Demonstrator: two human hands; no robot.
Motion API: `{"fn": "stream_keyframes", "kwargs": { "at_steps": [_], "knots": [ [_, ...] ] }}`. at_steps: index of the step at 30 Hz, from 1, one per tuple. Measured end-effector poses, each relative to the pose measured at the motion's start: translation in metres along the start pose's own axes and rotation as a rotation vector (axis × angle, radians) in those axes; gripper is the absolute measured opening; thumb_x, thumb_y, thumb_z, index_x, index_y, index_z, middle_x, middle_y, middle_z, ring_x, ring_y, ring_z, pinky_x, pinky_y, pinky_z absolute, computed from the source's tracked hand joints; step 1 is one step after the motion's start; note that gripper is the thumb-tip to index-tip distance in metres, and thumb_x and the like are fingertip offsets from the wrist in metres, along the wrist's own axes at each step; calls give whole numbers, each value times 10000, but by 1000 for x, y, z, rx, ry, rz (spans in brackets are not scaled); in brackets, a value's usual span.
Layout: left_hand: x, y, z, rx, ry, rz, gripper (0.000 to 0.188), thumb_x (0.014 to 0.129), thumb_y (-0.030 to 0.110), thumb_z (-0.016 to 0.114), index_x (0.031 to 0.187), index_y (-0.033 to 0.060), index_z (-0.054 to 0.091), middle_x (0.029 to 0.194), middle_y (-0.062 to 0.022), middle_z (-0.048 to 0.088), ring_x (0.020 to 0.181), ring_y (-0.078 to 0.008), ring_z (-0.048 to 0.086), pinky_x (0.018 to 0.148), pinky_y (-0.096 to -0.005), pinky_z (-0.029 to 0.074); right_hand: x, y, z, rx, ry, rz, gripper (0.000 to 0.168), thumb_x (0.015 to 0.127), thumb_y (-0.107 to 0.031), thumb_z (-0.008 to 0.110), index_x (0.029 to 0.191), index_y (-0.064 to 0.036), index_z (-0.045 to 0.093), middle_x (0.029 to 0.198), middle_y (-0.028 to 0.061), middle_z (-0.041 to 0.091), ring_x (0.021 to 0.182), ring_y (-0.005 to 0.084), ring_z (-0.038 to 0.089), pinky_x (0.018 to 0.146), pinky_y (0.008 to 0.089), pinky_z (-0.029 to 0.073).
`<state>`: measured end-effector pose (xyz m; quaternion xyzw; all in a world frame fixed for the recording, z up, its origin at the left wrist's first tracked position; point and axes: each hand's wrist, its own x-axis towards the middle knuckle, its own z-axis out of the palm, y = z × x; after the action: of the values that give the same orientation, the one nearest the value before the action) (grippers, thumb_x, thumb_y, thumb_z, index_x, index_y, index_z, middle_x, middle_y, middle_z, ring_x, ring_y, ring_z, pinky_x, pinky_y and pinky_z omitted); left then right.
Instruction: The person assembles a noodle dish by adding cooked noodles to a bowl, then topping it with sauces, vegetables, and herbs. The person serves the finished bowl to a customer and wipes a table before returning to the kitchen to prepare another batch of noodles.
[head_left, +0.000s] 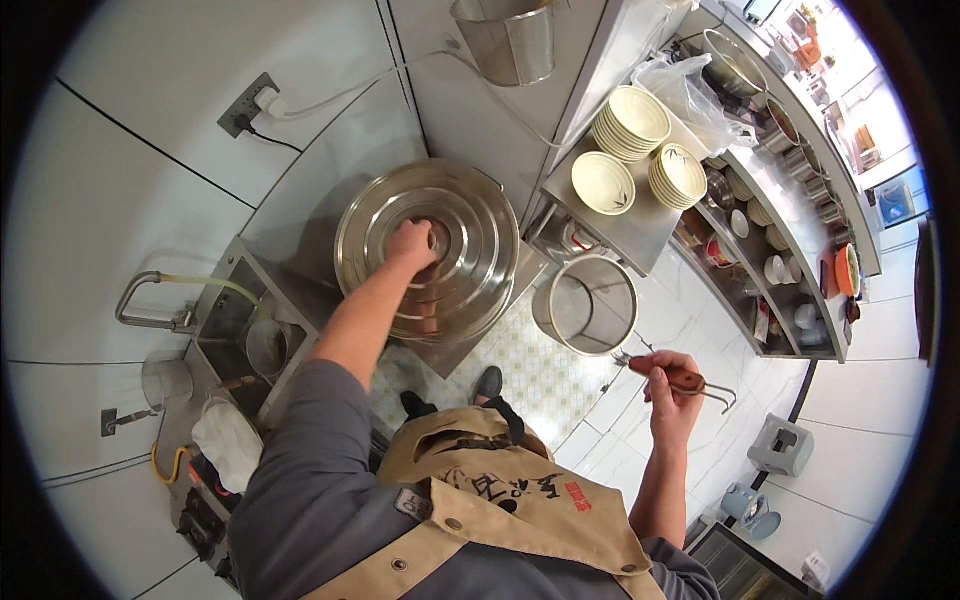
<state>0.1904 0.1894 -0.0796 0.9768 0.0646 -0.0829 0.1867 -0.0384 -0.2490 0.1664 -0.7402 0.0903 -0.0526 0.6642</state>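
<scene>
My left hand (412, 246) grips the middle of a large round stainless steel lid (480, 277) with stepped rings. The lid covers a big pot at the corner, and my fingers hide most of its knob. In my right hand (671, 401) is the wooden handle (686, 381) of a deep wire-mesh strainer basket (592, 304). The basket hangs over the floor, right of the lid, with its round mouth towards me. A bent metal hook (726, 401) sticks out behind the handle.
Stacked cream bowls (634, 124) stand on a steel table (645, 240) beyond the basket. At left are a sink (225, 319) with a faucet (139, 296) and a gas burner (201, 517). Another strainer (506, 37) hangs above. Shelves (780, 285) with dishes line the right.
</scene>
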Motion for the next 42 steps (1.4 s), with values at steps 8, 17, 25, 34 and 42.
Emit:
{"fn": "stream_keyframes", "kwargs": {
  "at_steps": [8,17,25,34,42],
  "knots": [
    [-3,-46,-184,-1062,-217,-208,434,919,171,727,1323,32,650,1010,-112,741,831,-216,721,746,-340,596,78,7,67,134,-201,-55,164,986,8,627,1150,8,628,1015,107,770,896,113,715,655,212,496],
    [-120,-25,-227,-1832,-138,16,315,1027,253,629,1251,39,688,1069,-66,742,915,-183,715,782,-348,606,157,120,222,-401,-465,-277,203,878,-156,723,1008,-34,625,779,181,668,734,370,670,689,445,538],
    [-99,-97,-214,-1787,-134,-4,298,1016,224,642,1240,34,691,1063,-66,741,910,-182,714,779,-348,604,172,176,220,-663,-542,-319,330,854,-263,782,1032,-38,619,988,216,691,886,430,670,772,491,550],
    [-79,-157,-205,-1740,-180,-67,280,1003,191,656,1228,28,695,1057,-66,740,905,-181,713,776,-348,601,320,46,156,-833,-62,-521,312,877,-289,742,1025,-15,731,907,246,718,884,444,701,810,477,554],
    [-85,-190,-198,-1735,-177,-108,266,992,161,668,1217,23,698,1051,-66,739,901,-180,712,774,-349,599,492,-127,243,-534,341,-346,585,799,-494,829,1101,4,773,1005,185,780,982,323,750,902,419,567]
  ]
}}
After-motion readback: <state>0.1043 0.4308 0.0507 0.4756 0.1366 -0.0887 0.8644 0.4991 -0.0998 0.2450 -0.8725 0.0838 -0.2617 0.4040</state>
